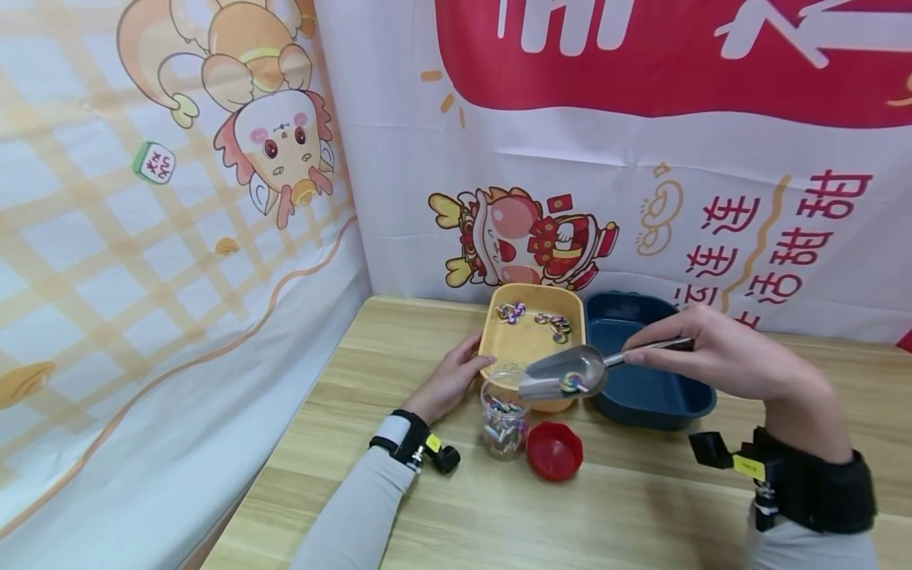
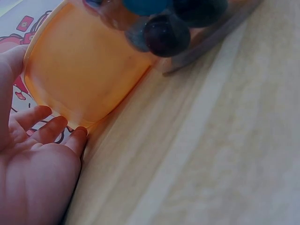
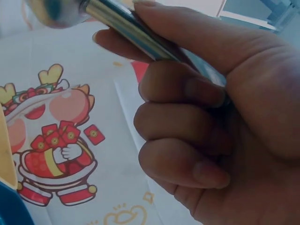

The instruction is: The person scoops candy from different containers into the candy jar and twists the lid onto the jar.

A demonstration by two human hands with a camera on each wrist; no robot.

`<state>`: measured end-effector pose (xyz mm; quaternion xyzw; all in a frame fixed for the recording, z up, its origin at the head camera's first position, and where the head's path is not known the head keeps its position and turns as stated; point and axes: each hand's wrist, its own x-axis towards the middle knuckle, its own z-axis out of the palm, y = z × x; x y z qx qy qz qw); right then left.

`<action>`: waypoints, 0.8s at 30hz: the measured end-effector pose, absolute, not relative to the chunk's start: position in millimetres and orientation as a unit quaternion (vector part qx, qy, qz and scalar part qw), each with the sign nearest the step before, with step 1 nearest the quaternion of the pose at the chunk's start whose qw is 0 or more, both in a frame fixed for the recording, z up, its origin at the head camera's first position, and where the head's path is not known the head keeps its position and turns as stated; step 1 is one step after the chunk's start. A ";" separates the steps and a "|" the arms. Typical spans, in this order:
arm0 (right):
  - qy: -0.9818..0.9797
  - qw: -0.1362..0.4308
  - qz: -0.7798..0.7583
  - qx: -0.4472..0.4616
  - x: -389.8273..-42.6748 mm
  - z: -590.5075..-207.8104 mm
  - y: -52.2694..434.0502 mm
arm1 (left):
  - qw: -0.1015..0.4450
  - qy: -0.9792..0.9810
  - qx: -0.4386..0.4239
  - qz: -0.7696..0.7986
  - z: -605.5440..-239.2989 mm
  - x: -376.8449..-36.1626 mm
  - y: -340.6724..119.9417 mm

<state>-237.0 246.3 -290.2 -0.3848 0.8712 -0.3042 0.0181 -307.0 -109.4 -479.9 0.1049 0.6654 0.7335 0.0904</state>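
My right hand [image 1: 727,352] grips the handle of a metal scoop [image 1: 552,368], its fingers curled round it in the right wrist view. A small swirl-patterned lollipop-like piece [image 1: 572,384] lies in the scoop, whose mouth is over the rim of a clear jar [image 1: 504,443]. Several small colourful pieces with white sticks fill part of the jar. My left hand [image 1: 450,381] holds the left side of a yellow tray [image 1: 530,352], thumb at the rim and fingers against the outer wall. More swirl pieces [image 1: 554,323] lie in the tray.
A dark blue tray [image 1: 644,396] stands to the right of the yellow one. In front of it, beside the jar, sits a red scalloped lid or dish [image 1: 555,451]. A printed cloth [image 1: 399,158] hangs behind the wooden table [image 1: 342,443].
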 end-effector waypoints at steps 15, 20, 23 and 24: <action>0.883 -0.003 -0.296 -0.364 -236.6 -290.3 246.1 | 0.095 0.667 0.100 0.732 -482.5 -309.5 -109.3; 0.899 -0.037 -0.270 -0.343 -248.6 -296.6 237.9 | 0.096 0.666 0.101 0.733 -482.4 -309.7 -108.9; 0.913 -0.044 -0.253 -0.318 -263.2 -308.9 223.4 | 0.094 0.665 0.099 0.734 -482.1 -309.0 -108.6; 0.919 -0.045 -0.245 -0.306 -268.7 -314.6 217.3 | 0.093 0.665 0.100 0.735 -482.2 -308.8 -108.5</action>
